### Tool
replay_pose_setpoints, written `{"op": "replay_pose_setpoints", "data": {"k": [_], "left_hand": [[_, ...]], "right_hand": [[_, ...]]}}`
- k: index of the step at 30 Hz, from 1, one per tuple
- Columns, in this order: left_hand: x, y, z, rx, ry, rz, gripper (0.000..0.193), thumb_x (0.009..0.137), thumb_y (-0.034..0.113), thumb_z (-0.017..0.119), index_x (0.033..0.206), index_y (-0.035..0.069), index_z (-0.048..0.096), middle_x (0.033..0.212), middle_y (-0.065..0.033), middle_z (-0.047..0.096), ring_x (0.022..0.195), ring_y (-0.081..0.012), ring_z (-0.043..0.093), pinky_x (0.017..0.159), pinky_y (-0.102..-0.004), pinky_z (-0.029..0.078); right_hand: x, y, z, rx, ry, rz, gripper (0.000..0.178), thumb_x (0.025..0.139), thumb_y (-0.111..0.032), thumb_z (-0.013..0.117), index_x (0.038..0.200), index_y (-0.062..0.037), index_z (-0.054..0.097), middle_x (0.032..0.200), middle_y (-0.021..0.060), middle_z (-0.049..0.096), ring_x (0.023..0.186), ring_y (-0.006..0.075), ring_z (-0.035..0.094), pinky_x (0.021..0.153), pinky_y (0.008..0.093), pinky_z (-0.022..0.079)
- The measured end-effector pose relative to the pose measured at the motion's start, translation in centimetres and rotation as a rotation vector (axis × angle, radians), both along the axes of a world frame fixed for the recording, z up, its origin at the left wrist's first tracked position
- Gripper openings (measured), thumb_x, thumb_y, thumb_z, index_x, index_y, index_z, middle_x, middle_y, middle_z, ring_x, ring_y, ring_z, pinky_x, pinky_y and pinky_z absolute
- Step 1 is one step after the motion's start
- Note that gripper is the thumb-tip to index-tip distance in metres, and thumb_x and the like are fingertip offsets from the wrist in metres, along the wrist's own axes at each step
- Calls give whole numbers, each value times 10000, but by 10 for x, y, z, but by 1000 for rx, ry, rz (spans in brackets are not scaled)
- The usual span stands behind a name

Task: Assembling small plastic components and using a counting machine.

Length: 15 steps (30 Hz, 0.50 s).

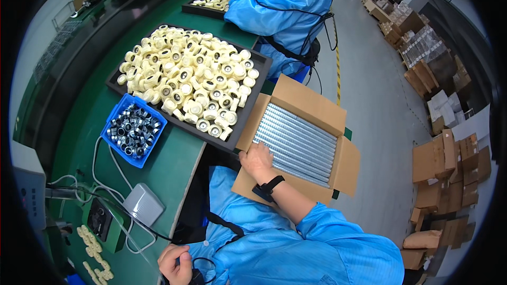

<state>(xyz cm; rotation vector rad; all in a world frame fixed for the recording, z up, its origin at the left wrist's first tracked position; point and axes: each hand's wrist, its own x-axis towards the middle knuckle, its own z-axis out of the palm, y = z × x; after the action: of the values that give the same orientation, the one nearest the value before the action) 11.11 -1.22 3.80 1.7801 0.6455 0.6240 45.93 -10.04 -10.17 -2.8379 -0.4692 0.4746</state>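
Note:
My right hand [257, 161] reaches into the near left corner of an open cardboard box [346, 170]. Its bent fingers touch the rows of shiny, ribbed metal pieces [298, 144] packed there; whatever lies under the fingertips is hidden. Low in the picture, my left hand [176, 264] is curled beside the bench edge, and I cannot make out what it holds, if anything. On the green bench, a black tray [252, 106] bears a heap of cream toothed plastic wheels [185, 76], some with dark metal centres. A blue bin [138, 162] of small metal rings [132, 132] stands against the tray's near side.
A grey foot-pedal-shaped device [143, 206] with cables lies on the bench, near a machine [29, 190] and lined-up cream wheels [92, 248]. Another person in blue [296, 2] works beyond at a second tray [203, 9]. Cartons [435, 161] line the right side.

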Motion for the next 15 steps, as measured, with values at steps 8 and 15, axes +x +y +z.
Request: {"op": "replay_pose_setpoints", "data": {"k": [8,15], "left_hand": [[-4,-1,-1,-5,5,20,119,926,37,642,992,-44,698,875,-122,668,761,-190,601,689,-289,477],[-9,-2,-4,-45,44,27,124,929,41,640,996,-46,698,900,-124,676,789,-192,615,707,-297,489]], "right_hand": [[8,0,8,30,71,0,523,867,-425,605,1144,16,652,1182,227,593,1100,398,609,940,502,503],[7,1,9,78,68,-45,472,833,-414,637,1112,-37,689,1140,238,615,1090,407,606,953,483,497]]}}
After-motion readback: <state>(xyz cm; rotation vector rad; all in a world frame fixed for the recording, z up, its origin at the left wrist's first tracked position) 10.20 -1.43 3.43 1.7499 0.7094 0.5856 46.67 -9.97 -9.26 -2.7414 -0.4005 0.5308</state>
